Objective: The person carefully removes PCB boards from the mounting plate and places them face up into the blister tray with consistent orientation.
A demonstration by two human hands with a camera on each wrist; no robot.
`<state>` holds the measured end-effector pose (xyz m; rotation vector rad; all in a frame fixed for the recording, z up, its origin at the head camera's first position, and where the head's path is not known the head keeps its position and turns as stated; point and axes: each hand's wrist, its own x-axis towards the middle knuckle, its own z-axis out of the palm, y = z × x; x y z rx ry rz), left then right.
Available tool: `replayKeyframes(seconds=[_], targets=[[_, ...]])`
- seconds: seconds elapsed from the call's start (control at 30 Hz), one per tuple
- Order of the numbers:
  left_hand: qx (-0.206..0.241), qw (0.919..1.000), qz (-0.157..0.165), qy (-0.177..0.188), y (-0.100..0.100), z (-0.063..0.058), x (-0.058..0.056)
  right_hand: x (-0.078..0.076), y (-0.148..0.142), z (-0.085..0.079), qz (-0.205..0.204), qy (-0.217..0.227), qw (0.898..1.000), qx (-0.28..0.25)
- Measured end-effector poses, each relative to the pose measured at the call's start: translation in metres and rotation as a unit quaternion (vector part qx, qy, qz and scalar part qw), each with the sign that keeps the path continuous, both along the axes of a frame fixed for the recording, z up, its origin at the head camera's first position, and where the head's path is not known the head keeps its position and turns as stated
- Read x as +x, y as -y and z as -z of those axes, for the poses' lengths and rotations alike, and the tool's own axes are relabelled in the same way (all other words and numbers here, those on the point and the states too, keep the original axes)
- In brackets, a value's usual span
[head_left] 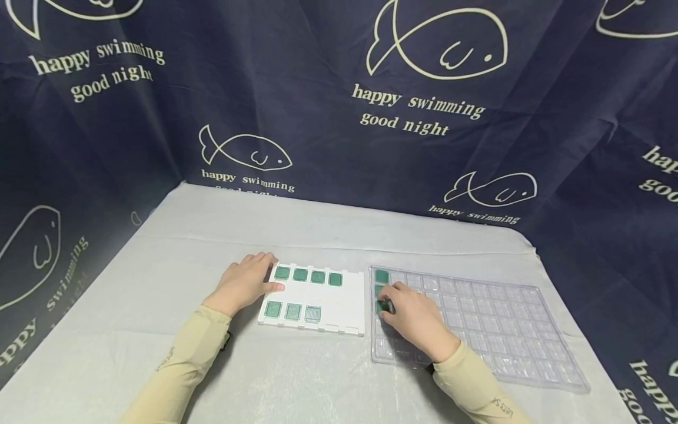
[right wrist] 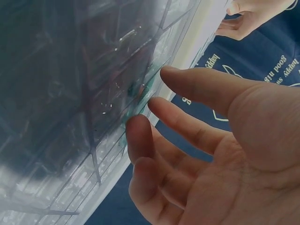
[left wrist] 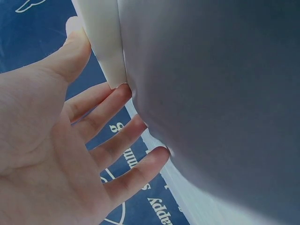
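A white board point(head_left: 341, 299) with notched edges lies flat and carries several small green circuit boards point(head_left: 299, 275) in two rows. My left hand point(head_left: 245, 284) is at its left edge; the thumb rests on the edge and the fairly straight fingers point(left wrist: 138, 176) touch the corner and tabletop. To the right lies a clear plastic compartment tray point(head_left: 508, 306). Green circuit boards point(head_left: 381, 275) sit in its leftmost column. Over that column, my right hand point(head_left: 415, 315) reaches down, fingertips at a green board point(head_left: 382, 306) partly hidden beneath them. The right wrist view shows a gap between thumb point(right wrist: 201, 86) and index finger.
Both trays lie on a pale grey cloth-covered table point(head_left: 296, 377), a narrow gap between them. Clear compartments fill the rest of the plastic tray. A dark blue curtain point(head_left: 318, 76) with fish prints surrounds the table at the back and sides.
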<state>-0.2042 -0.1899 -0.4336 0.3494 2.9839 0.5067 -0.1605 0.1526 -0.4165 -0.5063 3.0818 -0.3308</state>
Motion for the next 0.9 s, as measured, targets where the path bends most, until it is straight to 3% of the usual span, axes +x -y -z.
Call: replayKeyframes(seconds=[0.9], targets=[[0.001, 1.0, 0.0, -0.001, 0.0013, 0.0009, -0.0007, -0.0067, 0.002, 0.0005, 0.003, 0.001, 1.0, -0.006]])
